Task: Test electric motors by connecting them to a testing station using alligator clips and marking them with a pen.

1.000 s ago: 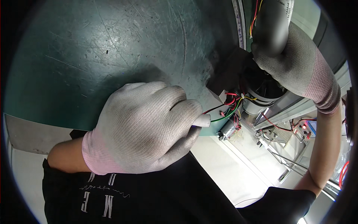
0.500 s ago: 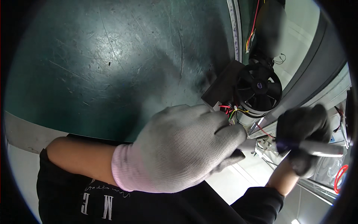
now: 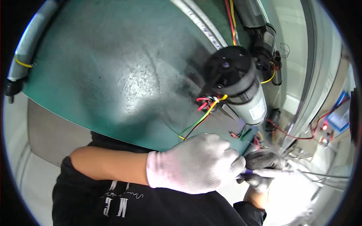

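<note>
My left hand [image 3: 201, 162], in a pale knit glove, is closed with its fingertips at the purple end of a white marker pen [image 3: 270, 173]. My right hand [image 3: 264, 162], in a dirtier grey-palmed glove, grips the same pen along its barrel, close against the left fingers. What lies inside the left fist is hidden. Just beyond the hands, on the green table, a cylindrical motor [image 3: 250, 105] with a black fan-like end lies tilted. Red, yellow, green and black wires [image 3: 203, 113] come out of its side, one pair trailing toward my left hand.
The green tabletop [image 3: 94, 75] carries a metal strip [image 3: 201, 22] at its far side. More dark cylindrical parts [image 3: 264, 45] with wires stand at the right edge. A grey tube [image 3: 28, 49] is at far left, and a blue box [image 3: 339, 116] with red wires at right.
My hands, apart before, have come together at the pen, the right moving left and inward. The view has shifted, bringing in the tube at far left and more of the motor's body.
</note>
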The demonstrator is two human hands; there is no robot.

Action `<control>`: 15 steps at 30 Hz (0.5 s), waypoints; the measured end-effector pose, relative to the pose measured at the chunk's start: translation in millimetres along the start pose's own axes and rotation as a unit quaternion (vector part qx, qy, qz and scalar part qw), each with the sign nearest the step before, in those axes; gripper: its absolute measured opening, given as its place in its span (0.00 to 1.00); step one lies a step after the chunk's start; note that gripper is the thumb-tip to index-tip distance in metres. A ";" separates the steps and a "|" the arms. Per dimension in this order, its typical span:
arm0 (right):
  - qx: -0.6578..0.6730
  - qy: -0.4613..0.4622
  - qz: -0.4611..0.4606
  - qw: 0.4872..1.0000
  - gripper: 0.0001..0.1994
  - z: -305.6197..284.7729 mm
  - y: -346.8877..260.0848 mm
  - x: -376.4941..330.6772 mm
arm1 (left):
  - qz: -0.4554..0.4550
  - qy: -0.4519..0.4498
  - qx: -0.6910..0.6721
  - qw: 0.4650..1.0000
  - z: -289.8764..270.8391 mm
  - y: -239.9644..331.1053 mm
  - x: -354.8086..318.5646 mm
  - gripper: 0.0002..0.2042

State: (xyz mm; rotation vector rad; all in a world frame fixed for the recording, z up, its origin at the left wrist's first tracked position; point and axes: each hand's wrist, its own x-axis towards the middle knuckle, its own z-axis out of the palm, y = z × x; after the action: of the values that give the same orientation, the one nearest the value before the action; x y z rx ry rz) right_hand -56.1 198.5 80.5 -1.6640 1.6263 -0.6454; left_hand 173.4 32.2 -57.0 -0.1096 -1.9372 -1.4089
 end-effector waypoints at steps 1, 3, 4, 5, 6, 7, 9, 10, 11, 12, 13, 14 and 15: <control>-0.022 0.008 0.000 1.000 0.27 6.8 4.1 -21.2 | 0.019 -0.053 0.015 0.998 0.8 3.8 6.5 0.16; 0.229 0.179 0.006 0.957 0.27 37.8 21.6 -49.8 | 0.055 -0.075 0.042 0.995 -0.7 12.6 18.0 0.18; 0.448 0.296 0.020 0.843 0.27 54.1 29.1 -61.9 | 0.093 -0.063 0.045 0.993 -1.8 11.6 27.4 0.20; 0.457 0.321 -0.003 0.829 0.27 66.1 41.0 -69.0 | 0.137 -0.052 0.041 0.988 -1.5 6.4 43.0 0.22; 0.381 0.389 0.039 0.838 0.25 80.1 57.9 -74.4 | 0.125 -0.069 0.135 0.981 0.6 1.9 62.8 0.18; 0.307 0.449 0.088 0.835 0.23 87.4 73.1 -80.9 | 0.114 -0.080 0.230 0.963 8.3 1.3 88.1 0.15; 0.106 0.448 0.180 0.870 0.16 105.2 105.6 -82.9 | 0.066 -0.126 0.373 0.917 33.5 -16.2 129.8 0.20; 0.086 0.472 0.157 0.863 0.15 118.7 115.8 -76.2 | 0.077 -0.158 0.378 0.909 42.6 -15.6 149.0 0.20; 0.061 0.495 0.141 0.855 0.14 132.4 122.4 -69.2 | -0.055 -0.282 0.420 0.861 51.4 -13.8 169.2 0.28; 0.072 0.516 0.151 0.840 0.14 137.8 124.6 -69.5 | -0.182 -0.390 0.453 0.781 64.0 -11.2 185.0 0.38; 0.008 0.514 0.118 0.849 0.14 143.1 127.2 -71.0 | -0.169 -0.411 0.454 0.772 75.7 -11.5 190.8 0.38; -0.050 0.504 0.080 0.859 0.14 145.1 128.7 -76.0 | -0.177 -0.409 0.451 0.773 80.6 -6.6 195.9 0.38; -0.034 0.516 0.084 0.852 0.14 148.5 131.6 -80.3 | -0.185 -0.407 0.450 0.773 81.7 -5.8 197.7 0.38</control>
State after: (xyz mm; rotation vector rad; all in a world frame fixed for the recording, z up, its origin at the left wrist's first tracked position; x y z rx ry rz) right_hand -31.8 305.2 -103.4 -1.2075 2.4944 -1.5732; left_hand -14.9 33.8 44.6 0.1606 -3.3229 -0.4531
